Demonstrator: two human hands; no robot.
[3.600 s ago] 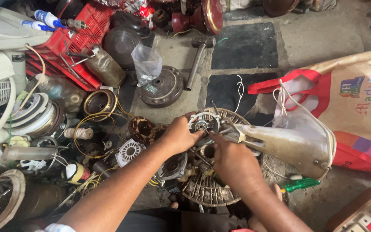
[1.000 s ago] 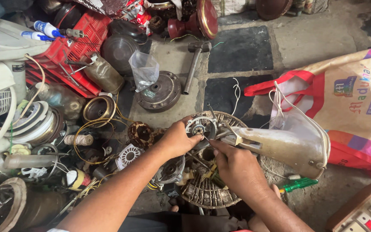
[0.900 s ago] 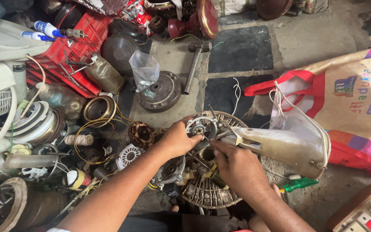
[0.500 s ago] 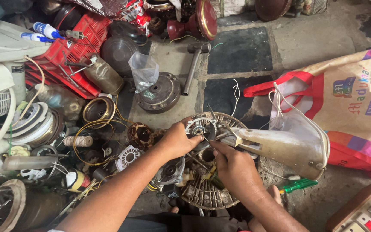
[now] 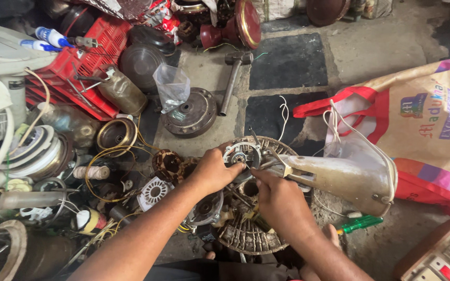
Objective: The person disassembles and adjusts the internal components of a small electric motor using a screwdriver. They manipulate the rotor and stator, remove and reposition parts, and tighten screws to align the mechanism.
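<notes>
A hammer point(image 5: 233, 80) lies on the stone floor point(image 5: 381, 47), head away from the viewer. Beside it rests a round metal motor cover point(image 5: 191, 112) with a clear plastic bag point(image 5: 172, 86) on it. A red plastic crate point(image 5: 87, 62) sits upper left. A coloured cloth bag with red handles point(image 5: 433, 125) lies at right. A green-handled screwdriver point(image 5: 359, 224) lies near the bottom right.

Single head cam, steep downward view, close over hands point(image 5: 246, 182) and cluttered floor point(image 5: 360, 47).

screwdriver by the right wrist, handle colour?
Green, translucent-looking; the screwdriver lies on the floor in the head view.
</notes>
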